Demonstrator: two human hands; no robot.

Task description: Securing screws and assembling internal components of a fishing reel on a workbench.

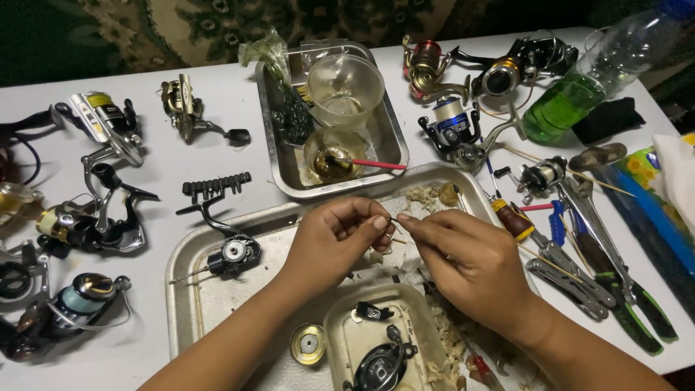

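Holding a tiny thin part [392, 221] between my two hands, I keep it right over the big metal tray [190, 250]. Far to my left, fishing reels [79, 224] lie on the white table [217, 156], and a black reel body [230, 253] sits in the tray, near my left wrist.

My left hand [334, 242] is curled, with thumb and finger pinched on the left end of the little part. The part lies flat, pointing left to right, like a small pin. It is too small for me to say what it is.

My right hand [467, 261] comes next. Its fingertips [407, 219] pinch the right end, so both hands touch it and neither is nearer. The two hands almost meet.

Below my hands is a small tray [340, 322] with black parts in it. Behind them, a deep tray [391, 137] holds a clear cup [346, 87]. On my right lie pliers [615, 282] and a green bottle [572, 98].
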